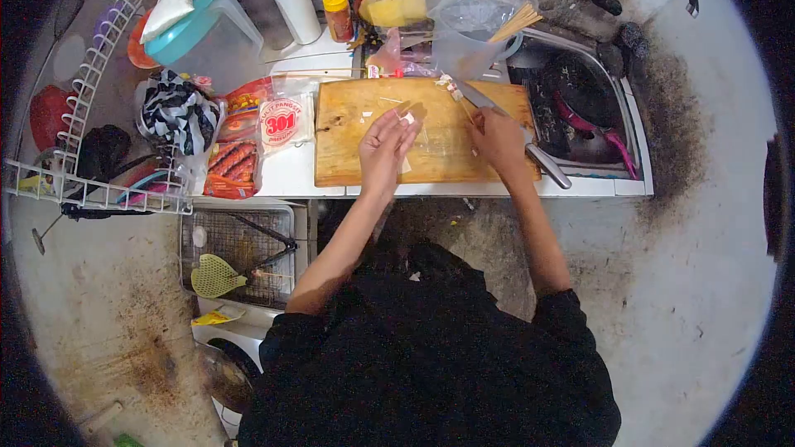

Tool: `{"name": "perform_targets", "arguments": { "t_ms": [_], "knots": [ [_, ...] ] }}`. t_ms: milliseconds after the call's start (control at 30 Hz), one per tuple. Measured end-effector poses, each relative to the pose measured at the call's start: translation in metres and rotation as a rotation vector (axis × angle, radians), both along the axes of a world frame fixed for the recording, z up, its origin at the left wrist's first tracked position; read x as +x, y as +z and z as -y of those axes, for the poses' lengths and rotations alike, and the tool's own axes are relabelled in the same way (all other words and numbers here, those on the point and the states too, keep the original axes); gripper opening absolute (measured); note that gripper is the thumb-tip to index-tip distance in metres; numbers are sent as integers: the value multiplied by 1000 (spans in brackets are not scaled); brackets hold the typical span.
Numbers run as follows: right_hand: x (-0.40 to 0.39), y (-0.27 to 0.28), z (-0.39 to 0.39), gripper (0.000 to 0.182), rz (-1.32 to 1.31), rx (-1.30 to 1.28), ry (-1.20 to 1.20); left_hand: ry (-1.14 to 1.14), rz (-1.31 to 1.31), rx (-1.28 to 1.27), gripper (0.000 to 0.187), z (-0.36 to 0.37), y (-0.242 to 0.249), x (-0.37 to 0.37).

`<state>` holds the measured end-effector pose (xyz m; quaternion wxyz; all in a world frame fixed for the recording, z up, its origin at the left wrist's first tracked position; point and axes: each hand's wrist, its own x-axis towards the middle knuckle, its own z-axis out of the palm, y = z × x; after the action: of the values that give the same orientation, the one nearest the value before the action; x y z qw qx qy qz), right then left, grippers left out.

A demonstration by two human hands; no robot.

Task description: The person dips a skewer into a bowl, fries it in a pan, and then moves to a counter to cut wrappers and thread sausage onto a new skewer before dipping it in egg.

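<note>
Over the middle of the wooden cutting board (348,149), my left hand (385,145) is closed in a pinch on a small white-and-pink piece (407,117). To its right my right hand (499,139) grips a thin wooden skewer, which points up and to the left. Small pale pieces (448,83) are threaded near the skewer's far end. Beside my right hand lies a large knife (546,165), its handle over the board's front right edge and its blade partly hidden. A few white scraps (366,114) are on the board.
Left of the board are a white packet (286,122) and a sausage packet (233,167). Behind it stand a white bottle (292,2), a yellow-lidded jar (338,16) and a clear container (468,41) with skewers (515,22). The sink (629,128) holds a dark pan.
</note>
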<state>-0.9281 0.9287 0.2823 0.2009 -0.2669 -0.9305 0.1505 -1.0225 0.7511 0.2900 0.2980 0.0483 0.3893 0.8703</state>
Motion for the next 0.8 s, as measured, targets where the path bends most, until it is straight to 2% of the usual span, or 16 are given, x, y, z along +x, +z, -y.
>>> {"name": "perform_targets", "arguments": {
  "t_ms": [67,200,267,367,400,467,633,800],
  "knots": [
    [-3,-6,-4,16,130,60,18,-17,-11,-11,30,2,0,-6],
    [-5,-11,-3,18,208,19,4,-14,13,-19,25,2,4,-17],
    [5,-10,9,16,-131,33,58,6,38,5,25,2,8,-25],
    [18,17,33,14,-266,-97,69,65,-6,15,25,3,11,-38],
    [22,27,42,14,-265,-97,71,72,-22,26,25,4,14,-41],
    [31,47,58,14,-217,-327,1,78,-36,34,25,6,21,-47],
    [40,74,83,15,-327,-298,62,66,-230,-15,24,12,47,-52],
    [39,75,88,18,-407,-286,115,28,-258,-23,22,19,57,-50]
  ]
}}
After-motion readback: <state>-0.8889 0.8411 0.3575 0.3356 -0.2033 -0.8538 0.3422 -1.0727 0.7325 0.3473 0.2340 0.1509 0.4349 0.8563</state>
